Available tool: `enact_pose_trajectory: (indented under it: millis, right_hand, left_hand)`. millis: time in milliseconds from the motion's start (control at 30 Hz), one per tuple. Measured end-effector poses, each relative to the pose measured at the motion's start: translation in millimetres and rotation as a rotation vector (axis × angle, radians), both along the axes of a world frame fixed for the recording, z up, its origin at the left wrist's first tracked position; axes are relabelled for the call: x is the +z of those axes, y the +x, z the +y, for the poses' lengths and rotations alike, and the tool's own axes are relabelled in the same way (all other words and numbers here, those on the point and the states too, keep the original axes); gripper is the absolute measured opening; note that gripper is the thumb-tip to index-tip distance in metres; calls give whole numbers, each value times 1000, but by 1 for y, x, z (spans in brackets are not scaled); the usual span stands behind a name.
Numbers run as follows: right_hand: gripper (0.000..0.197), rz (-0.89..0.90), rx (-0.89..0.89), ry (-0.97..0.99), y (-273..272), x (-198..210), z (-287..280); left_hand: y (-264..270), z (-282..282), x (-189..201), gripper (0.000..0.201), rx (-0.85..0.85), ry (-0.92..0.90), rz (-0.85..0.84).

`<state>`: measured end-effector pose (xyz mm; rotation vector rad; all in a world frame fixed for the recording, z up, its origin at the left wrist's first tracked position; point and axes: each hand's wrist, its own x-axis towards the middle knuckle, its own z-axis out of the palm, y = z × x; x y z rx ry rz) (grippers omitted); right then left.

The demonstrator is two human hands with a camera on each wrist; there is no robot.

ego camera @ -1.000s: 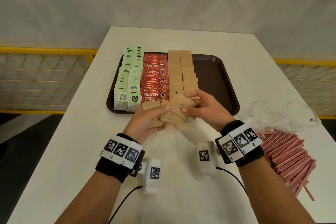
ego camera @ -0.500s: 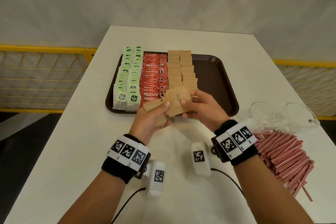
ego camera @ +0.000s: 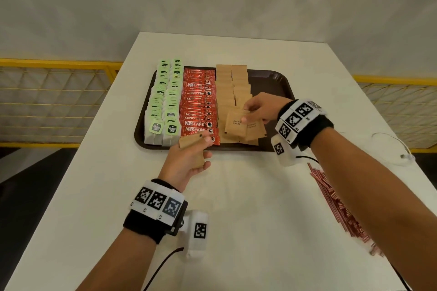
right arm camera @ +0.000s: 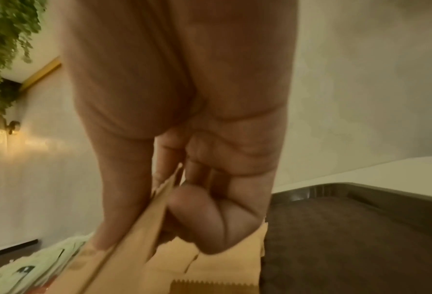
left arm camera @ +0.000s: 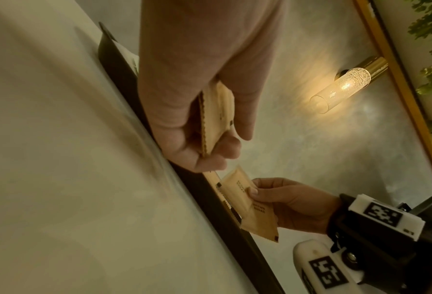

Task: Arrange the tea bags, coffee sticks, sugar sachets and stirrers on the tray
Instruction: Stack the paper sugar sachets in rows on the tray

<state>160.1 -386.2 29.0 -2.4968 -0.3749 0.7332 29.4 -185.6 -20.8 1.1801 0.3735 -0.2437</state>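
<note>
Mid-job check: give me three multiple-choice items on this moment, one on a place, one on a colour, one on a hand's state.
1. Where do the stirrers lie?
A on the tray
B on the table, right of the tray
C in the left hand

2. What colour are the coffee sticks?
A red
B blue
C white

3. What does the right hand do?
A rests flat on the table
B hangs idle
C pinches brown sugar sachets over the tray

Answers: B, the pink pile lies off the tray; A, red wrappers; C, thumb and fingers close on the sachets.
</note>
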Motion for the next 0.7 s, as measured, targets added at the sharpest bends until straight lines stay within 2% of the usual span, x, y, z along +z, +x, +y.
enact_pose_trajectory:
  millis: [67,300,467,700]
  right_hand:
    - [28,13,25,-46,2,-3,4]
    - [43,16,60,-139,5,-13,22]
    - [33,20,-8,-130,11,-10,12]
    - [20,69,-136,-86,8,-16,-10]
  left_hand:
    - [1,0,-1,17,-10,1,9]
    - [8,-7,-1,21,-131,-9,47]
    - [20,-18,6,7,-264,-9,132]
    - [31,-26,4,10,-332,-8,211]
